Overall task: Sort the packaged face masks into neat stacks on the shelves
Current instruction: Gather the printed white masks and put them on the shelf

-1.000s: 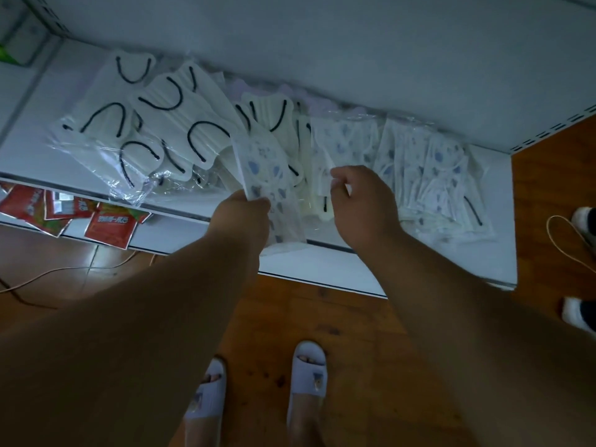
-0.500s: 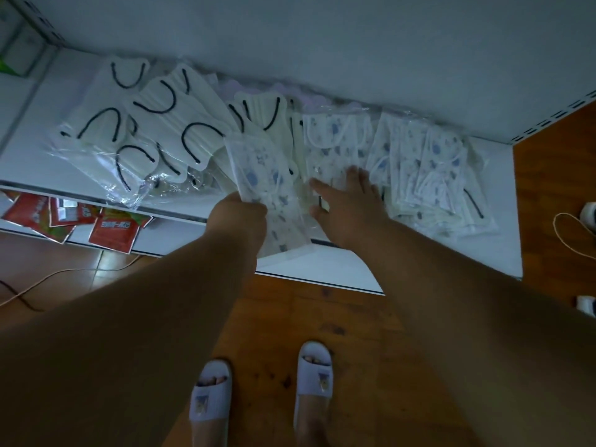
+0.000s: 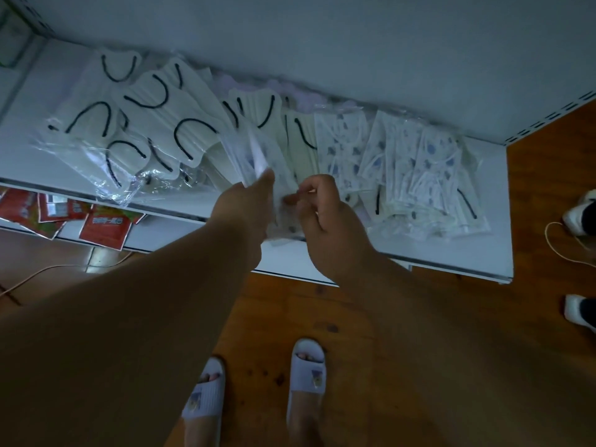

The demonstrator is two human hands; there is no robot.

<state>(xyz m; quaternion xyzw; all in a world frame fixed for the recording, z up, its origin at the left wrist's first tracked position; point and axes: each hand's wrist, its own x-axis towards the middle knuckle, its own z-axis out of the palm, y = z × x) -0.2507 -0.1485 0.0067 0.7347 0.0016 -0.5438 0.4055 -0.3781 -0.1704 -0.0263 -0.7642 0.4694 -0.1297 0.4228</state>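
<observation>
Held mask pack [image 3: 258,156]: a clear plastic sleeve with a white mask printed in small blue shapes; it stands tilted on edge above the near middle of the shelf [image 3: 493,221], blurred.
Left hand [image 3: 248,204]: fingers curled round the near end of the held mask pack, gripping it.
Right hand [image 3: 325,214]: fingers curled, fingertips pinching at the same pack's near right edge; how firm the hold is cannot be told.
Black-loop masks [image 3: 142,121]: plain white masks with black ear loops, in clear sleeves, spread loosely and overlapping over the left half of the shelf.
Printed masks [image 3: 412,169]: white sleeves with blue print, heaped unevenly on the right half, a few black-loop ones mixed in.
Red packets [image 3: 103,225]: on the lower shelf, left, partly hidden.
Slippers [image 3: 306,379]: white, on the wooden floor [image 3: 290,311], near.
Change from half a second ago: the right hand lay flat and spread on the printed masks; now it has drawn back and curled onto the held pack, which the left hand has turned from lying flat to edge-on.
</observation>
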